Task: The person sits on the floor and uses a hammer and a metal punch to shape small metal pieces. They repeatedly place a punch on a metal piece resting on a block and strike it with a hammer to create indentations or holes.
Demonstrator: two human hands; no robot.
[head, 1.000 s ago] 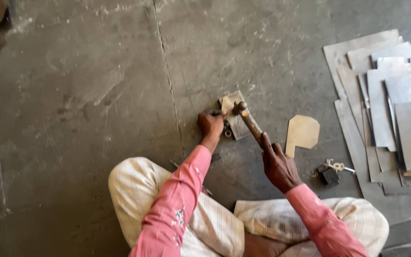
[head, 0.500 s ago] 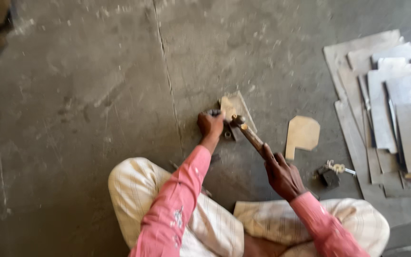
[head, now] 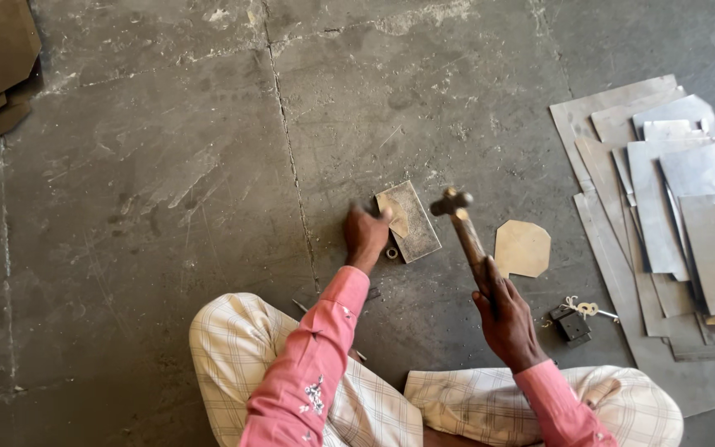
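Above the metal plate (head: 408, 220), right hand (head: 502, 319) has raised its firmly gripped hammer (head: 460, 222); left hand (head: 365, 235) steadies plate

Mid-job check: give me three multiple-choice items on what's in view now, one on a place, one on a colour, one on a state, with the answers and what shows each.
1. Where does the stack of grey metal sheets lie?
A. On the floor to the person's right
B. On the person's lap
C. Under the left hand

2. What colour are the sleeves?
A. Blue
B. Pink
C. Black

3. How does the hammer stand?
A. Flat on the floor
B. Raised in the right hand, head clear of the small metal plate
C. Gripped in both hands

Answers:
1 A, the sheets fan out along the right edge of the view.
2 B, both forearms show pink cloth.
3 B, the right hand grips the handle alone while the left hand rests at the plate's edge.
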